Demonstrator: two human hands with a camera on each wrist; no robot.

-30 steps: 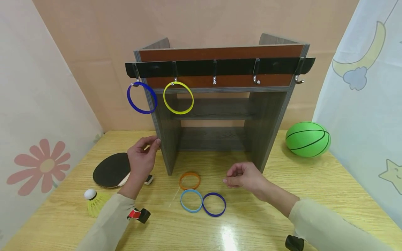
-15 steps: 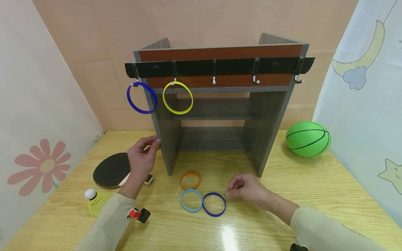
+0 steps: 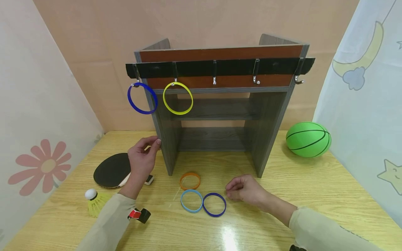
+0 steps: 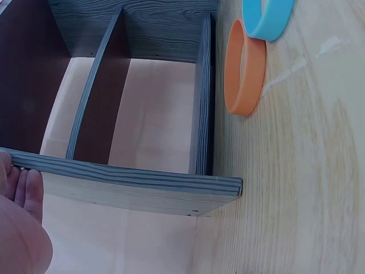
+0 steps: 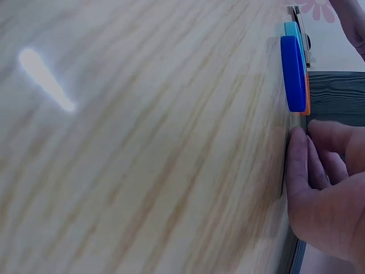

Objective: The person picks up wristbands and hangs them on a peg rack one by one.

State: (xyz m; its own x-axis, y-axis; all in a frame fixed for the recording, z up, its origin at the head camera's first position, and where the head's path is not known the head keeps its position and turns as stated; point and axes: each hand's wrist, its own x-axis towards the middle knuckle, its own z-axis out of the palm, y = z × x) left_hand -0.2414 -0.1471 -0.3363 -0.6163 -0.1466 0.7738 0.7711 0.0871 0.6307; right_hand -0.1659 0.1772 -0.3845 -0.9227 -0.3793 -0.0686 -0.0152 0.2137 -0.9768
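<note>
My left hand (image 3: 142,157) holds the front edge of the left side panel of a grey wooden shelf unit (image 3: 169,139), thumb and fingertips at the edge. In the left wrist view its curled fingers (image 4: 31,191) lie against the panel's outer face. My right hand (image 3: 246,190) is low over the table, fingers loosely bent and holding nothing, just right of a dark blue silicone wristband (image 3: 224,207). A light blue wristband (image 3: 181,204) lies beside that one, with an orange wristband (image 3: 199,181) behind. From the hook rail hang another dark blue wristband (image 3: 129,99) and a yellow wristband (image 3: 164,101).
The black hook rail (image 3: 194,69) spans the top of the unit; its middle hook (image 3: 214,81) and the two right of it are bare. A table tennis paddle (image 3: 111,170) and a shuttlecock (image 3: 91,194) lie at left. A green ball (image 3: 308,139) sits at right.
My right hand has moved down and slightly nearer to the dark blue wristband on the table, then almost stopped. The left hand stays at the shelf panel.
</note>
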